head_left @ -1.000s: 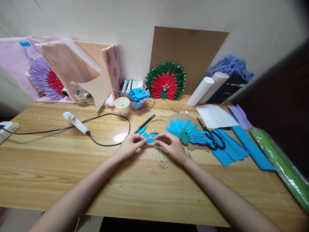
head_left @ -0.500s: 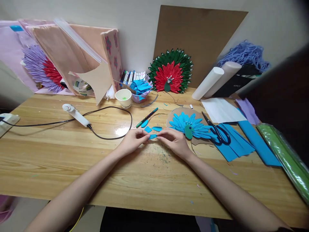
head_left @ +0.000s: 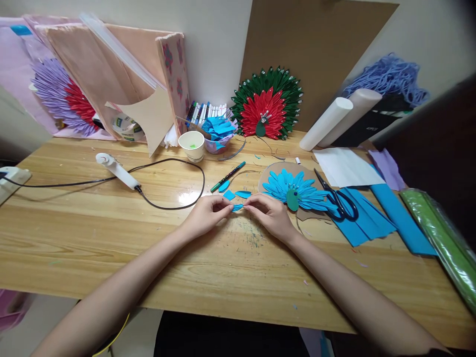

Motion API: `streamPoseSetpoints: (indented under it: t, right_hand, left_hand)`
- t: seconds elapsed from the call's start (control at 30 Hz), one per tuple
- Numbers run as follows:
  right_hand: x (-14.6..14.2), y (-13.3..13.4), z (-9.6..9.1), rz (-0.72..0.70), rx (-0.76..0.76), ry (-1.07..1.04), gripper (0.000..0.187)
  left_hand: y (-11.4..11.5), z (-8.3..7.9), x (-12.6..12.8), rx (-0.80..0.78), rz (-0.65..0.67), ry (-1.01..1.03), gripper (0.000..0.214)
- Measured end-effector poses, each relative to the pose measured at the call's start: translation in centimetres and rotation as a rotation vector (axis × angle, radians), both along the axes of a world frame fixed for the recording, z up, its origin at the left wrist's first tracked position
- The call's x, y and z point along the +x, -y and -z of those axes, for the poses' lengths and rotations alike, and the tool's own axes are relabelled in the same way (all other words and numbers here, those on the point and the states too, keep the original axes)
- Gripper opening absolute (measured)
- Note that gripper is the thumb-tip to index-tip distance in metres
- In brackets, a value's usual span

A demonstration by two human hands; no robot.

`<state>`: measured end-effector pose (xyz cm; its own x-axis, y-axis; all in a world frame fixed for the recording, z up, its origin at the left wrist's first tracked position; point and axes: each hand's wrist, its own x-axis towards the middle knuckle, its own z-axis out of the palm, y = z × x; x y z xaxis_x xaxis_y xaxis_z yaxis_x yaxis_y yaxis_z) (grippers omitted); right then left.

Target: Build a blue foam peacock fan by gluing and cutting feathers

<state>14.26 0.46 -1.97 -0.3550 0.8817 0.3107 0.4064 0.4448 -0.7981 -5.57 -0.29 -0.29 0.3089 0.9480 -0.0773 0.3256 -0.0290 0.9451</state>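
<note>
Between my two hands, just above the wooden table, is a small folded strip of blue crepe paper (head_left: 237, 208). My left hand (head_left: 206, 215) pinches its left end between thumb and forefinger. At the other end, my right hand (head_left: 270, 217) grips it the same way. Just beyond the fingertips lie a blue paper petal (head_left: 243, 194), a blue paper square (head_left: 229, 195) and a second petal (head_left: 223, 187). A green marker (head_left: 228, 177) rests behind them. Right of my right hand is a blue paper peacock (head_left: 278, 184) with a green body, on cardboard.
Black-handled scissors (head_left: 345, 206) lie on blue paper sheets (head_left: 366, 220) to the right. A corded white glue gun (head_left: 117, 171) sits at left. Behind stand a paper cup (head_left: 191, 147), a bowl of blue scraps (head_left: 217, 144) and a red-green peacock (head_left: 262, 111). Wrapped green paper (head_left: 439, 243) lies far right.
The strip between my fingers looks narrower and more pinched at its right end. Both hands stay in nearly the same place; the camera view has shifted slightly.
</note>
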Motion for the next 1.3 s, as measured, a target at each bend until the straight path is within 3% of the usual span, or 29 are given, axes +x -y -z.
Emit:
streamPoseSetpoints:
  t: [0.33, 1.3]
  right_hand:
    - [-0.11, 0.17, -0.09, -0.014, 0.075, 0.07, 0.008]
    - [-0.02, 0.21, -0.05, -0.054, 0.144, 0.003, 0.006]
  left_hand:
    - [0.31, -0.2, 0.25, -0.013, -0.002, 0.031, 0.027]
    - [0.49, -0.21, 0.57, -0.092, 0.011, 0.078, 0.023]
